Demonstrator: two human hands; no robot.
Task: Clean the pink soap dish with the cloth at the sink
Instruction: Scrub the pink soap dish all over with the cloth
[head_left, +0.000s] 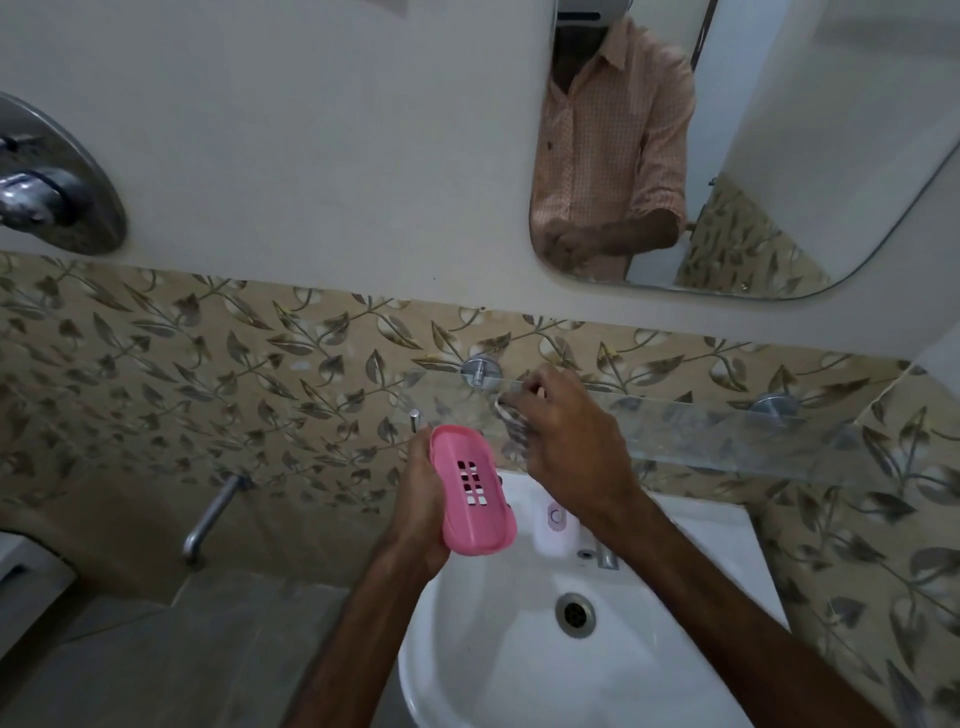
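Both of your hands are raised above the white sink (467, 649): your left hand (421, 514) is wrapped around the pink soap dish (470, 493), tilted with its slotted base facing you. Just beside it, your right hand (576, 441) pinches the cloth (511, 415) at the glass shelf (727, 431).

Single head cam, wide-angle, pitched forward and down, close range. Left hand (421, 499) and right hand (571, 441) sit mid-frame; sink (493, 649) below them, mirror (779, 156) above the right hand, wall behind both. No second view to overlap.
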